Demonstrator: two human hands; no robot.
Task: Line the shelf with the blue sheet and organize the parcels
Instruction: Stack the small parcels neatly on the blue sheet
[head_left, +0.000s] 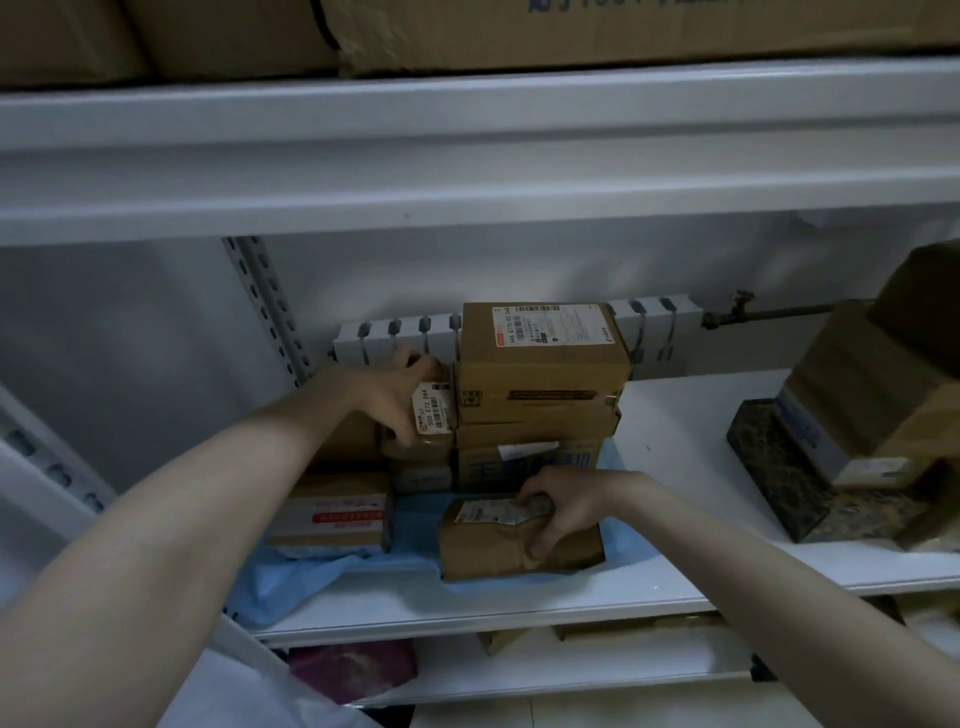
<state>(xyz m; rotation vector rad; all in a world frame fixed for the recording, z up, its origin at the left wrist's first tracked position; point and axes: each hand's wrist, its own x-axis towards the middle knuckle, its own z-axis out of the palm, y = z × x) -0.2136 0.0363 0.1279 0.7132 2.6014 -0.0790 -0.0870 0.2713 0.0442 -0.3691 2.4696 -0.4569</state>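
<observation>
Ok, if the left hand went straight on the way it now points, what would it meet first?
The left hand grips a small labelled parcel, and straight on that parcel meets the side of the stack of cardboard boxes just beyond it; they look nearly touching, though depth is unclear.

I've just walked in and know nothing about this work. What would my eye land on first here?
Two bare arms reach into the white shelf. The left hand grips a small labelled parcel beside a tall stack of cardboard boxes at the middle back, while the right hand holds a brown wrapped parcel in front. Beneath them a blue sheet lies crumpled toward the shelf's front left edge.
</observation>
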